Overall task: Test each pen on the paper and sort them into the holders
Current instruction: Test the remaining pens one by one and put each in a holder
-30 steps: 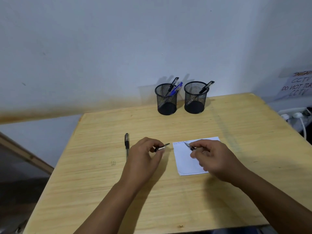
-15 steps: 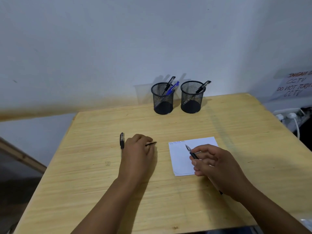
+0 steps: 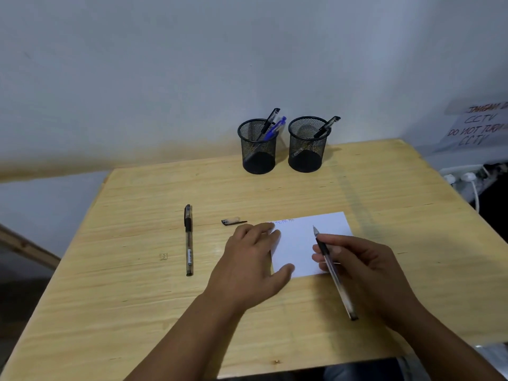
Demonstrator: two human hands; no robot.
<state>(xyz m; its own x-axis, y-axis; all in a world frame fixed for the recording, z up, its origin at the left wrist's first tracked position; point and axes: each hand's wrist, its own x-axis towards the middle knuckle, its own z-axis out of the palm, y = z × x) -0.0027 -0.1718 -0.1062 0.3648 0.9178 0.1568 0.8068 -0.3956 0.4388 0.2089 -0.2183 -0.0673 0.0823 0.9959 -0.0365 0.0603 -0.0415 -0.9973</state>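
My right hand point(image 3: 365, 270) grips an uncapped black pen point(image 3: 331, 268), its tip just above the white paper point(image 3: 299, 243). My left hand point(image 3: 251, 268) lies flat, fingers straight, pressing the paper's left edge. Small scribbles mark the paper's top left. The pen's cap point(image 3: 233, 222) lies on the table left of the paper. A capped black pen point(image 3: 188, 239) lies further left. At the back stand two black mesh holders: the left holder point(image 3: 257, 147) has a black and a blue pen, the right holder point(image 3: 308, 145) one black pen.
The wooden table point(image 3: 137, 312) stands against a white wall. A paper notice point(image 3: 478, 127) hangs on the wall at the right. Plugs and white cables point(image 3: 467, 182) sit beyond the table's right edge.
My left hand set the cap down on the table and moved right onto the paper's edge. My right hand turned the pen into a writing grip over the paper.
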